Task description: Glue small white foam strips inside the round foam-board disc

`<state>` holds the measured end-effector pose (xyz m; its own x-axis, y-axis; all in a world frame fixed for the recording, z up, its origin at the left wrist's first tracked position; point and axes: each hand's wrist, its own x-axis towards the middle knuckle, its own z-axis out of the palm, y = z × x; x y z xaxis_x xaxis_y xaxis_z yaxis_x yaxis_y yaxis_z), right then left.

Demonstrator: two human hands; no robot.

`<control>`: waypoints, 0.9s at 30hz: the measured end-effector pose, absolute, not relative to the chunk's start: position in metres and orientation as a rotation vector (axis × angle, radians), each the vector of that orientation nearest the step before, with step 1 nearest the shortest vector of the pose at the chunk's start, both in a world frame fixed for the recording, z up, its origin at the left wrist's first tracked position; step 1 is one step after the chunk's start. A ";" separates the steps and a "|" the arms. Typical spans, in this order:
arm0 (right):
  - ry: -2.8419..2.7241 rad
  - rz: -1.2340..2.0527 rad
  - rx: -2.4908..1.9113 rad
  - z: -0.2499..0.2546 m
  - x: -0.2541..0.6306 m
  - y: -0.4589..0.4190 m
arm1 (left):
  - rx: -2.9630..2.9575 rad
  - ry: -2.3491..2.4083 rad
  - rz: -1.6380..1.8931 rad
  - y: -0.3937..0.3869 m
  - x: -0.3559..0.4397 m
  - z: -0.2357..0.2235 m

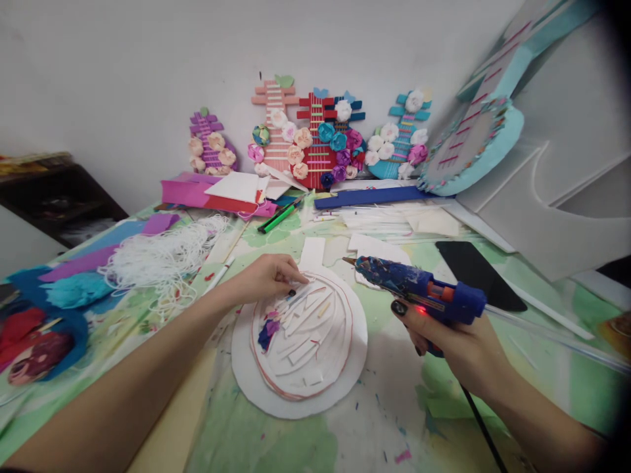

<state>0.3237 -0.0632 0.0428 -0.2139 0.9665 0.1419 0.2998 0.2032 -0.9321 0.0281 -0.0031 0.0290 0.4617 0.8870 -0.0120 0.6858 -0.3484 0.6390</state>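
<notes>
"Peering through the head camera from afar, what did you find at the centre?"

"I found a white round cutout (298, 407) lying flat on the green-and-white table cover (261, 453), its straight neck (313, 252) pointing away from me. On it lay a smaller round piece (340, 341) edged in reddish brown, strewn with white scraps (302, 352) and a purple scrap (267, 333)."

"And the hands?"

"The left hand (269, 277) was over the smaller piece's far left edge, fingers curled close together; I could not tell whether they pinched anything. The right hand (458, 345) was wrapped around a blue glue gun (419, 289), its nozzle pointing left and a red light glowing."

"What lay farther out?"

"A flat black slab (480, 274) was to the right, a tangle of white cord (167, 253) to the left, and a green cutter (279, 221) beyond. Flower-trimmed model instruments (315, 157) stood along the wall (148, 66); a large light-blue one (503, 154) leaned at far right."
</notes>
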 end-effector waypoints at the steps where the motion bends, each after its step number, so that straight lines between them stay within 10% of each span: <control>1: -1.671 1.038 -1.212 0.042 0.324 -0.063 | 2.139 1.304 0.462 -0.003 0.028 0.029; 27: -1.653 1.024 -1.227 0.043 0.322 -0.062 | 2.472 1.220 0.344 -0.005 0.029 0.034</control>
<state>0.3221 -0.0625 0.0426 -0.1917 0.9713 0.1405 0.3069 0.1953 -0.9315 0.0295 -0.0046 0.0342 0.5971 0.8001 0.0570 0.7123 -0.5616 0.4210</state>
